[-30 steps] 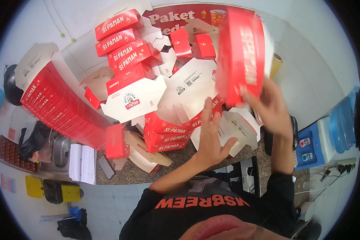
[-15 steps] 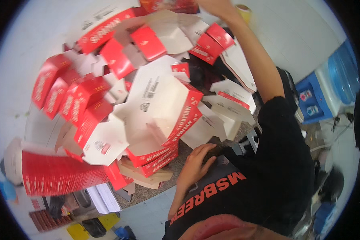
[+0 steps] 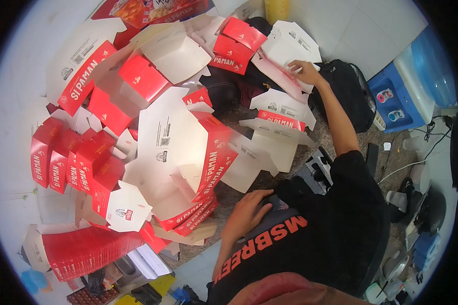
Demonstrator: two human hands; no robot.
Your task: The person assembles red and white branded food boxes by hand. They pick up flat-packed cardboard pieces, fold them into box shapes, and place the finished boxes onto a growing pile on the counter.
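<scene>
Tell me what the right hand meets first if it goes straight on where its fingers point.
The right hand would likely meet the pale cardboard at its fingertips; depth is unclear, so they may already touch.

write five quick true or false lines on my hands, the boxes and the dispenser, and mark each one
1. The right hand is at the white cardboard, near the black bag. True.
2. The left hand is lifting a red box. False: it holds no box and lies beside the black shirt.
3. The long row of nested red boxes is at the lower left of the view. True.
4. The blue and white dispenser is at the left edge of the view. False: it is on the right.
5. The big open red box in the middle has its white inside showing. True.
</scene>
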